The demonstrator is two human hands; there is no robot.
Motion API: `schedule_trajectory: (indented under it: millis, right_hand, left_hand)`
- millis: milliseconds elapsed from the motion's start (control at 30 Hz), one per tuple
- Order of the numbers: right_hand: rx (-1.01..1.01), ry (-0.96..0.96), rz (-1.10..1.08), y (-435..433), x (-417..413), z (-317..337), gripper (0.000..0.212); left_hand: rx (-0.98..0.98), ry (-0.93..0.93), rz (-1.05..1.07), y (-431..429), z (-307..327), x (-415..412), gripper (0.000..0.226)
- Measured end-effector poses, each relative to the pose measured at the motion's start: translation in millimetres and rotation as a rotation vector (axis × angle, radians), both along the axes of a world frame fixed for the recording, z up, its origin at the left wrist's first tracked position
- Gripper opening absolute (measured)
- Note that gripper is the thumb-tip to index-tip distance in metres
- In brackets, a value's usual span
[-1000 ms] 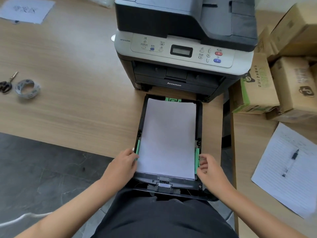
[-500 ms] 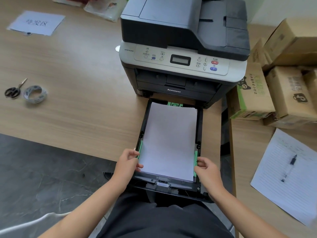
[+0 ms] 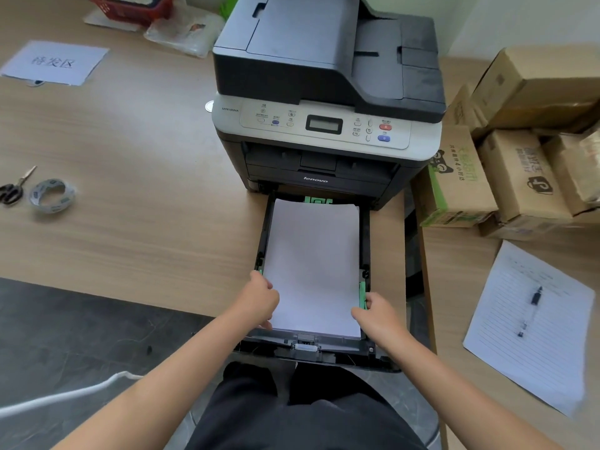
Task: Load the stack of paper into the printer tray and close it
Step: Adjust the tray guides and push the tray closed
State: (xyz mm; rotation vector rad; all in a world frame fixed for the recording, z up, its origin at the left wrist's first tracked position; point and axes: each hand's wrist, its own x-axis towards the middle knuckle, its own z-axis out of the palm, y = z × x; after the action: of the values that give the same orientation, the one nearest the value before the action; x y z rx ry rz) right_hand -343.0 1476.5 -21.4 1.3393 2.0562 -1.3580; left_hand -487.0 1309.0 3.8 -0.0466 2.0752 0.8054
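Head view: paper stack (image 3: 313,264) lay flat in printer tray (image 3: 366,241), tray pulled out from printer (image 3: 324,92). Left hand (image 3: 259,298) fingers curled over stack's left edge; right hand (image 3: 376,315) pinched green side guide (image 3: 362,295) at stack's right edge.

The head camera now looks further up the wooden desk, so a red mesh basket (image 3: 131,6) shows at the upper left of the frame where it did not a second ago. The left hand (image 3: 259,302) has shifted from the black pull-out printer tray's (image 3: 366,241) side guide onto the white paper stack (image 3: 313,271), its fingers lying over the stack's lower left edge. The right hand (image 3: 373,315) now has its fingertips at the paper's lower right edge beside the green side guide (image 3: 362,292).
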Motion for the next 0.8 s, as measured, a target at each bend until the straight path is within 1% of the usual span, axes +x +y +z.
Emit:
schedule_trajectory:
  millis: [67,167,233,300,367,433,500,533,567,600,667,733,800]
  right_hand:
    - [-0.004,0.014,-0.082,2,2,-2,0.045]
    - [-0.006,0.064,-0.183,1,7,-9,0.053]
    - [-0.011,0.108,-0.221,0,12,-13,0.057]
    - [-0.026,0.143,-0.232,0,16,-13,0.056]
    - [-0.031,0.146,-0.171,5,20,-6,0.052]
    - [0.036,0.128,-0.061,15,23,0,0.044]
    - [0.185,0.124,-0.014,28,27,1,0.034]
    - [0.225,0.105,-0.008,33,30,-1,0.032]
    - [0.235,0.069,0.013,35,32,-5,0.033]
    - [0.204,0.015,0.045,35,34,-9,0.036]
    - [0.111,-0.059,0.094,30,34,-20,0.037]
    - [0.092,-0.043,0.074,21,29,-23,0.036]
    - [0.096,-0.004,0.013,13,24,-26,0.042]
  left_hand:
    - [0.016,0.019,0.026,-4,-3,-2,0.02]
    - [0.043,0.048,0.073,-13,-6,-3,0.018]
    - [0.065,0.057,0.116,-19,-9,-6,0.021]
    - [0.062,0.057,0.12,-25,-11,-11,0.024]
    - [0.037,0.085,0.007,-31,-9,-16,0.021]
    - [0.03,0.165,-0.098,-36,-7,-22,0.016]
    - [0.034,0.321,-0.118,-46,-8,-30,0.012]
    - [0.026,0.388,-0.102,-52,-11,-33,0.01]
    - [0.013,0.417,-0.093,-58,-15,-36,0.008]
    - [-0.006,0.41,-0.11,-63,-21,-38,0.01]
    - [-0.01,0.313,-0.172,-67,-34,-32,0.027]
    - [0.041,0.239,-0.144,-65,-46,-23,0.035]
    - [0.089,0.256,-0.048,-64,-52,-17,0.038]
